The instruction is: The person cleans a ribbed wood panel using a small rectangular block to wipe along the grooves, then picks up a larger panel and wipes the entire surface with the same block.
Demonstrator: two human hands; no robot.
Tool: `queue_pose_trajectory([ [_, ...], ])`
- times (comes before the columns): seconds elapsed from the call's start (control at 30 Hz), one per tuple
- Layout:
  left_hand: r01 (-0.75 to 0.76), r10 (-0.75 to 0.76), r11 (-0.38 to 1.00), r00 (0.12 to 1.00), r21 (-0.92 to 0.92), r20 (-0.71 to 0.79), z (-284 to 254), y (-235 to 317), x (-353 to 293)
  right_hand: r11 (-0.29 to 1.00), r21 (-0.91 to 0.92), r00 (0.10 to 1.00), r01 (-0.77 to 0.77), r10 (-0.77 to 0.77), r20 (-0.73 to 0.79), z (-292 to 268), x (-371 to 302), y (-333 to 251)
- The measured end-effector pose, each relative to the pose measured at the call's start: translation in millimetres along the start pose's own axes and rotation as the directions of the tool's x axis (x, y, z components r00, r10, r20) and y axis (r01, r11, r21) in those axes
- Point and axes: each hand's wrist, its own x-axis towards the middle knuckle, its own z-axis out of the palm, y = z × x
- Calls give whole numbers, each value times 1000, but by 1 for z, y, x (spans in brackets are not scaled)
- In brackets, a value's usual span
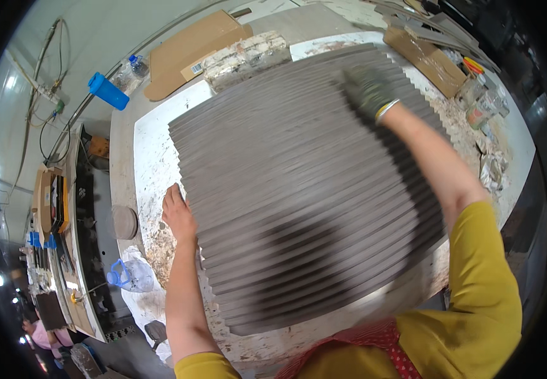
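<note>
A large grey-brown panel with a ridged surface and toothed side edges (286,170) lies across the table in front of me. My bare left hand (178,215) rests at its left edge, fingers stretched out and pointing away from me. On the far right part of the panel is my right hand (368,93), in a dark glove with a yellow-edged cuff. Motion smears its fingers, and whether anything is under or in them cannot be made out. Shadows fall over the panel's near middle and right side.
Behind the panel stand a stained pale block (248,60), a cardboard piece (191,54) and a blue bottle (108,91). A cardboard box (428,60) and jars (485,107) sit at the far right. A clear jug with a blue handle (136,276) and a round disc (124,222) are at left.
</note>
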Motion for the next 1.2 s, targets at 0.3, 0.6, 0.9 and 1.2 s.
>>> queue_pose_trajectory([
  [0.3, -70, 60, 991, 994, -110, -87, 11, -42, 0, 955, 136, 956, 264, -278, 96, -18, 25, -133],
  [0.6, -71, 66, 996, 995, -63, -69, 15, -37, 2, 977, 197, 942, 86, -144, 302, -39, 13, -68],
  [0.9, -97, 92, 985, 995, -144, -42, 16, -30, 12, 973, -54, 972, -225, 219, -89, -6, -23, 145],
  [1.2, -102, 93, 986, 993, -135, -76, 18, -44, 8, 987, 47, 987, -151, 153, -38, -30, -47, 163],
])
